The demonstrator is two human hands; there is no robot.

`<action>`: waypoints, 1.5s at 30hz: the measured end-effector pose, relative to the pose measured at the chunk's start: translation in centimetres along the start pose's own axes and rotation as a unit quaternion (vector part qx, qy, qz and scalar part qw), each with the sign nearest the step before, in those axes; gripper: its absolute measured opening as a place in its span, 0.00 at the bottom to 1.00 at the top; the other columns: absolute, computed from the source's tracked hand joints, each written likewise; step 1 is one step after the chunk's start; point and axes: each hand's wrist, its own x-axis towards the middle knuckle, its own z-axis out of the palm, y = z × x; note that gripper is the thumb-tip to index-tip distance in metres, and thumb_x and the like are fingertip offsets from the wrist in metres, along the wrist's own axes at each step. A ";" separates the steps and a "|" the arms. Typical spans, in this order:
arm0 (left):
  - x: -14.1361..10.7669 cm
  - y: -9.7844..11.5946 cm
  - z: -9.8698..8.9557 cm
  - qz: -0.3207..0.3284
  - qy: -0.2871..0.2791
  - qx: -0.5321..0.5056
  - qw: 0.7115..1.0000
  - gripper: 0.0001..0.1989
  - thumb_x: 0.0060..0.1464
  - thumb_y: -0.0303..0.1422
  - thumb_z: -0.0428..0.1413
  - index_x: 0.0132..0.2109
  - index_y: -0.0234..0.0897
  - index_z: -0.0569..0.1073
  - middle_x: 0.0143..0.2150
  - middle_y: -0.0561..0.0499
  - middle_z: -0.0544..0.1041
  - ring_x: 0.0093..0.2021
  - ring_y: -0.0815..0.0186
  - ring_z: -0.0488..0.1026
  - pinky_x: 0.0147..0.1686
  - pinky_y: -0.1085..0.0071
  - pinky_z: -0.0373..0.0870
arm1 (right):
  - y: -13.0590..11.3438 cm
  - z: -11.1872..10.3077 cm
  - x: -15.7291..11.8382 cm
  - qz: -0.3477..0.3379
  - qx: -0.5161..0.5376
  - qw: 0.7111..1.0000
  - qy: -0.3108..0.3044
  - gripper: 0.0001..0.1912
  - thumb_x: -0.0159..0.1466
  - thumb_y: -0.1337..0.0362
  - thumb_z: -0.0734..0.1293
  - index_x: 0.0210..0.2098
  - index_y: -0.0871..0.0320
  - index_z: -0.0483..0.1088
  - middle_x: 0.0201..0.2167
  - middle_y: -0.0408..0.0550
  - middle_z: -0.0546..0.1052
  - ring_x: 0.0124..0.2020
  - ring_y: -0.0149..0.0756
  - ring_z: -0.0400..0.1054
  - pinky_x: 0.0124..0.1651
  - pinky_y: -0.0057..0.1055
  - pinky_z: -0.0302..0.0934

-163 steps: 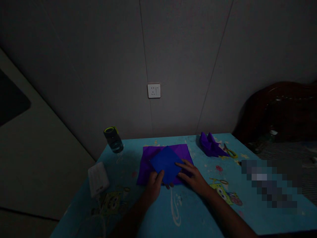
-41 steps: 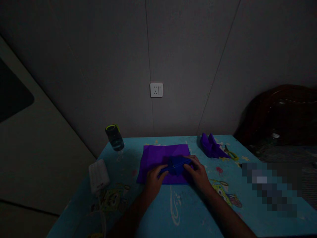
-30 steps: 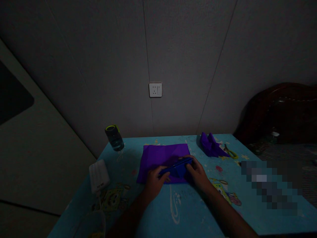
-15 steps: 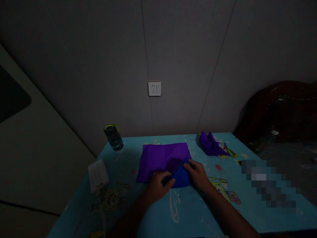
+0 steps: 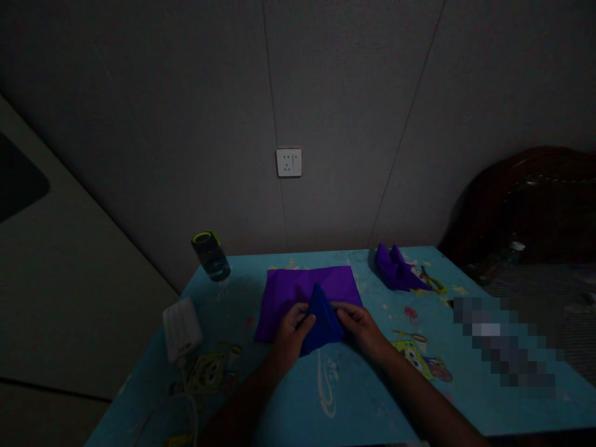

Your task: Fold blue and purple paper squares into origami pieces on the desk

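Over SpongeBob cloth — L hand, R hand hold blue paper.

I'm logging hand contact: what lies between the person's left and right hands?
In the head view, the blue folded paper lies between the left hand and the right hand, which hold its sides; the purple sheet shows behind it.

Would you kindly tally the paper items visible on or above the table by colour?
Purple: 2 (flat sheet, folded boat-like piece)
Blue: 1 (folded piece between the left hand and right hand)
Total: 3 visible; whether the flat sheet hides others beneath, I cannot tell.
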 end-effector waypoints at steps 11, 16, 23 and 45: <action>-0.1 0.1 -0.1 0.059 0.047 0.051 0.996 0.17 0.54 0.45 0.59 0.44 0.40 0.67 0.35 0.53 0.76 0.36 0.67 0.74 0.36 0.73 0.69 | 1.4 0.5 0.5 -0.014 0.042 0.998 -0.044 0.30 0.55 0.51 0.76 0.54 0.51 0.69 0.45 0.50 0.78 0.38 0.37 0.73 0.40 0.34 0.66; 0.1 -0.1 -0.6 0.074 0.015 0.087 0.993 0.16 0.55 0.44 0.59 0.45 0.40 0.67 0.38 0.52 0.74 0.39 0.66 0.73 0.38 0.72 0.68 | 1.9 0.5 0.7 -0.005 0.057 0.998 -0.019 0.28 0.51 0.54 0.78 0.48 0.53 0.69 0.37 0.45 0.76 0.32 0.33 0.71 0.33 0.29 0.65; 0.4 -0.9 -1.2 0.061 -0.015 0.123 0.990 0.16 0.54 0.42 0.60 0.44 0.38 0.70 0.41 0.49 0.74 0.44 0.61 0.72 0.45 0.67 0.67 | 1.7 0.4 0.4 0.002 0.053 0.998 -0.040 0.25 0.47 0.53 0.80 0.36 0.55 0.66 0.26 0.36 0.68 0.27 0.27 0.63 0.33 0.26 0.58; 0.2 0.2 -1.2 -0.001 -0.040 0.046 0.998 0.22 0.45 0.44 0.65 0.45 0.35 0.75 0.41 0.48 0.78 0.45 0.57 0.74 0.48 0.65 0.68 | 0.8 0.0 0.1 -0.018 -0.017 0.998 -0.059 0.28 0.47 0.47 0.78 0.30 0.54 0.60 0.28 0.37 0.63 0.30 0.31 0.56 0.34 0.28 0.54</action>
